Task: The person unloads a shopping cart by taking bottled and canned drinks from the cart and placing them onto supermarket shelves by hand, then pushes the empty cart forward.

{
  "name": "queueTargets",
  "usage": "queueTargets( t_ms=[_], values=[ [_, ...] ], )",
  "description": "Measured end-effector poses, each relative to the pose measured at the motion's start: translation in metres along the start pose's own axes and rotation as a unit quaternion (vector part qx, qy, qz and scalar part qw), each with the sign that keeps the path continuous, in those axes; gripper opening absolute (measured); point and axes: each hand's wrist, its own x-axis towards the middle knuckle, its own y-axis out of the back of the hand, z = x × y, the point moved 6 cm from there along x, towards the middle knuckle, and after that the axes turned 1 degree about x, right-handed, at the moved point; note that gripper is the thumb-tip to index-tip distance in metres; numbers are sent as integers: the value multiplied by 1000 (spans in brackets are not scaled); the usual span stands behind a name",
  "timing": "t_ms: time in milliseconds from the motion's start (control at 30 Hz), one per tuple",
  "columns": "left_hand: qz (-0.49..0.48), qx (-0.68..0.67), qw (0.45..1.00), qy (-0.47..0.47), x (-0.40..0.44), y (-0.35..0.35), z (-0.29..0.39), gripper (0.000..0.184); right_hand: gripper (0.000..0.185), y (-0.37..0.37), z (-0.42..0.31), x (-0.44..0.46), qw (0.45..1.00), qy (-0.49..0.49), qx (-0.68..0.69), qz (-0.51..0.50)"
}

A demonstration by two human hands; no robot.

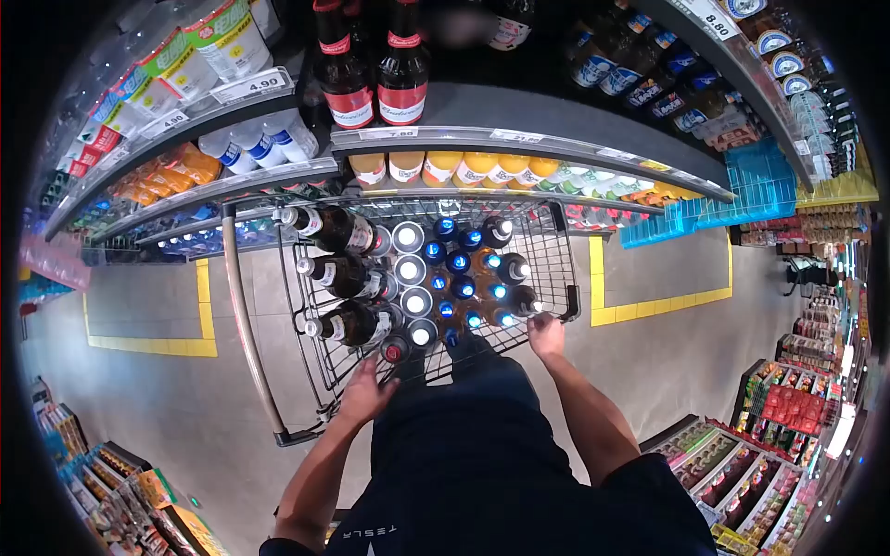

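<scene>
A wire shopping cart stands in front of me, sideways on, with its handle at my left. Standing in it are large dark bottles, a row of silver-topped cans or bottles, and several brown bottles with blue caps. My left hand is by the cart's near side, fingers apart and slightly blurred, close to a red-topped container. At the near right corner my right hand has its fingers curled at the cart's rim, beside a dark bottle.
Shelves beyond the cart hold red-labelled beer bottles, orange juice bottles and large clear bottles. A blue basket-like display juts out at right. Yellow floor lines flank the cart. Stocked racks stand behind at right.
</scene>
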Motion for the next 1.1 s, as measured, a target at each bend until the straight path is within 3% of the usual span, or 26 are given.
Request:
queueTargets(
  t_ms=[67, 100, 167, 233, 300, 333, 367, 433, 500, 567, 700, 767, 800, 867, 1033, 1100],
  values=[
    [137, -136, 981, 36, 11, 4, 1, 72, 21, 11, 12, 11, 1000, -11, 15, 5],
    [141, -99, 983, 70, -32, 31, -17, 72, 21, -22, -8, -18, 998, -12, 49, -32],
    [214, -200, 951, 94, -25, 29, -14, 69, 25, -6, -1, -3, 999, -1, -38, -8],
    [225, -280, 925, 126, -22, 23, -2, 74, 33, 5, 8, 15, 997, 28, -75, 1],
    [267, -314, 899, 147, -21, 16, -7, 80, 43, 2, 0, 33, 979, 122, -161, -19],
    [268, -308, 900, 151, -21, 16, -2, 80, 50, -2, 3, 46, 978, 70, -160, -114],
    [311, -327, 880, 149, -22, 21, 2, 81, 50, 5, -2, 55, 978, 72, -154, -118],
    [363, -337, 856, 150, -21, 28, 8, 82, 55, 3, -2, 62, 955, 2, -136, -264],
    [462, -371, 799, 106, -21, 46, 14, 80, 53, -2, -2, 68, 950, 32, -123, -285],
    [531, -347, 764, 118, -17, 63, 19, 78, 49, -9, 1, 73, 950, 116, -89, -274],
    [576, -449, 668, 141, 2, 69, 25, 68, 49, -20, 10, 79, 945, 118, -123, -281],
    [582, -463, 638, 198, 6, 74, 33, 64, 49, -11, 7, 77, 942, 131, -115, -285],
    [586, -464, 635, 196, 11, 81, 36, 64, 49, -7, 5, 76, 942, 141, -105, -285],
    [574, -548, 579, 186, 17, 89, 33, 56, 46, -10, 10, 77, 947, 161, -88, -263],
    [554, -570, 559, 237, 25, 89, 4, 39, 42, -9, 11, 79, 942, 198, -81, -259],
    [572, -486, 627, 210, 19, 88, -4, 31, 40, -1, 4, 77, 936, 212, -93, -265]
  ],
)
